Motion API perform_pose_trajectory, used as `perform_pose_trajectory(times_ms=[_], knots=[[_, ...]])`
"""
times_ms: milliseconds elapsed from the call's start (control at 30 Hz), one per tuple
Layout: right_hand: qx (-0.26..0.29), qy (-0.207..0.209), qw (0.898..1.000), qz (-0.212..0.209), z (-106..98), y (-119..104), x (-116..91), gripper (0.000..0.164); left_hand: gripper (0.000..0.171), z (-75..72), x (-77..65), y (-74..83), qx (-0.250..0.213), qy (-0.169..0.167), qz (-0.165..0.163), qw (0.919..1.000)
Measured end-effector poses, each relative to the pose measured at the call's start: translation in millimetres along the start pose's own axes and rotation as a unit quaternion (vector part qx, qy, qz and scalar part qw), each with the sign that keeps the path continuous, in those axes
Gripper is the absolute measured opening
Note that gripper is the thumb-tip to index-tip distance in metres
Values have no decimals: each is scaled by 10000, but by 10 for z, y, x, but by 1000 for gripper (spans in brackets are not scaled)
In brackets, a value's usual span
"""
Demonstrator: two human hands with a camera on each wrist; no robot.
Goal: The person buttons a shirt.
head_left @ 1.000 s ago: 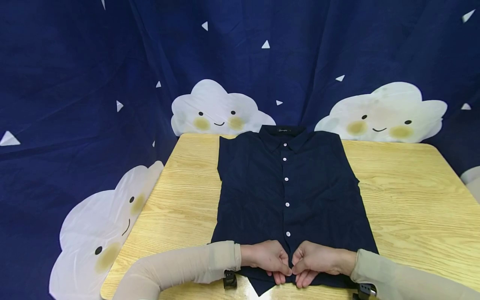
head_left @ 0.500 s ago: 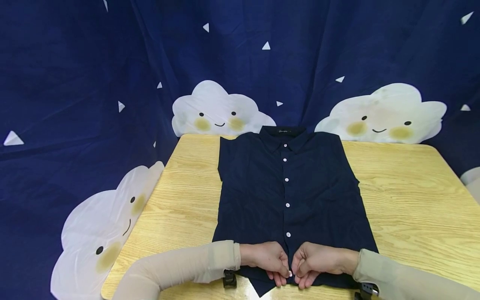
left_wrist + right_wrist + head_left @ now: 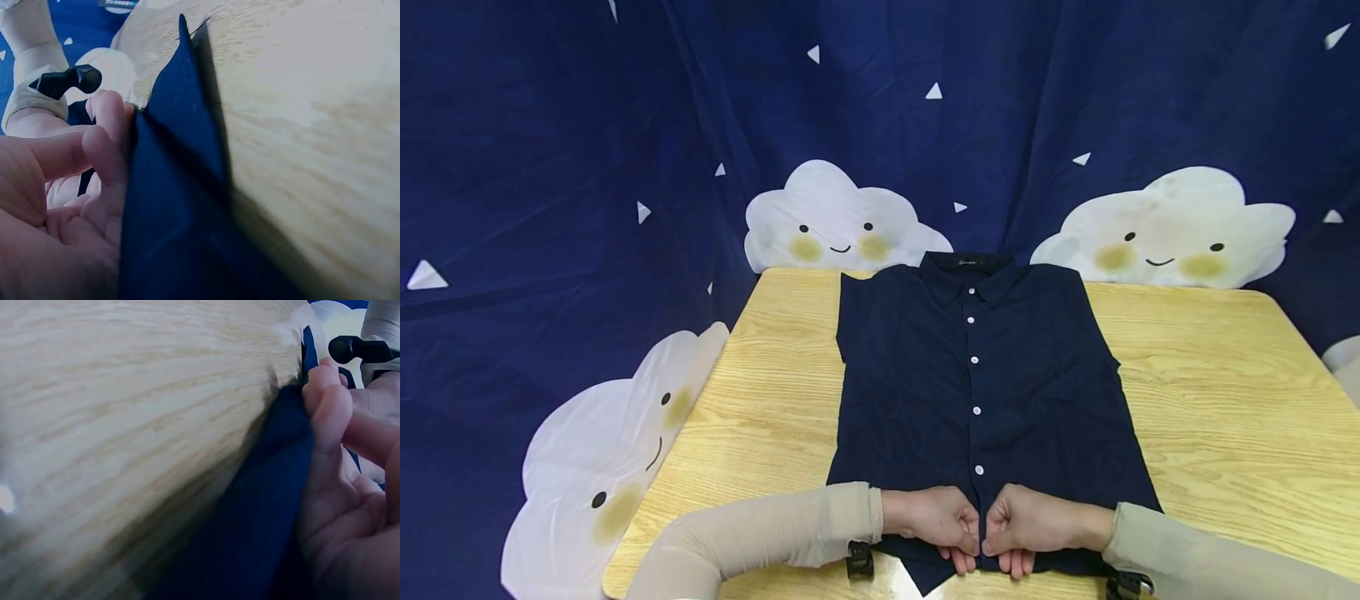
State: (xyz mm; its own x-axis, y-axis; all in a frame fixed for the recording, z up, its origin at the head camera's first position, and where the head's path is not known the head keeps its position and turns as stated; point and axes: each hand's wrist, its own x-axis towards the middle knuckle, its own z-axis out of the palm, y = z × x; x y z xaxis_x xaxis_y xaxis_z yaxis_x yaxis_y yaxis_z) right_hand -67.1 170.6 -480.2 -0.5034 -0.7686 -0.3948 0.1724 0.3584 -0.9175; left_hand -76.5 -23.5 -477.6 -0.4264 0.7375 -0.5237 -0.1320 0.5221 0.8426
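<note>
A navy button-up shirt (image 3: 910, 392) with short sleeves lies front up, collar away from me and hem toward me. Both hands meet at its button placket just above the hem. My left hand (image 3: 942, 523) pinches the cloth on the left of the placket, thumb against curled forefinger. Mirroring it, my right hand (image 3: 1028, 523) pinches the right side, a narrow gap between the two thumbs. The lower fingers of each hand reach down to the hem. In the left wrist view the hem cloth (image 3: 181, 187) stands up along the fingers; the right wrist view shows similar cloth (image 3: 262, 487).
Under the shirt is a light wood table (image 3: 1217, 400) with rounded corners. A pointed flap of navy cloth (image 3: 925, 573) sticks out below the hem, left of the hands. Behind the table hangs a dark blue curtain (image 3: 880, 100) with smiling white clouds (image 3: 1165, 225).
The thumbs, together at first, are now slightly apart. A white button that showed between the fingertips half a second ago is hidden now. The shirt has stayed in place.
</note>
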Motion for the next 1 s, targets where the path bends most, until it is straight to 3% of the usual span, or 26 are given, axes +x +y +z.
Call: perform_pose_trajectory(times_ms=[233, 500, 833, 1000], knots=[[15, 7, 10000, -80, 4, 9, 29, 23, 22, -43, 27, 22, -316, -304, -360, 9984], [-209, 34, 9998, -44, 7, -6, 38, 24, 31, -61, 61, 35, -494, -357, -518, 9968], [-99, -28, 9998, -143, -1, 6, 33, 24, 30, -32, 93, 14, -409, -278, -455, 9977], [76, -72, 9999, 22, 0, -12, 24, 21, 27, -40, 82, 15, -173, -248, -315, 9990]])
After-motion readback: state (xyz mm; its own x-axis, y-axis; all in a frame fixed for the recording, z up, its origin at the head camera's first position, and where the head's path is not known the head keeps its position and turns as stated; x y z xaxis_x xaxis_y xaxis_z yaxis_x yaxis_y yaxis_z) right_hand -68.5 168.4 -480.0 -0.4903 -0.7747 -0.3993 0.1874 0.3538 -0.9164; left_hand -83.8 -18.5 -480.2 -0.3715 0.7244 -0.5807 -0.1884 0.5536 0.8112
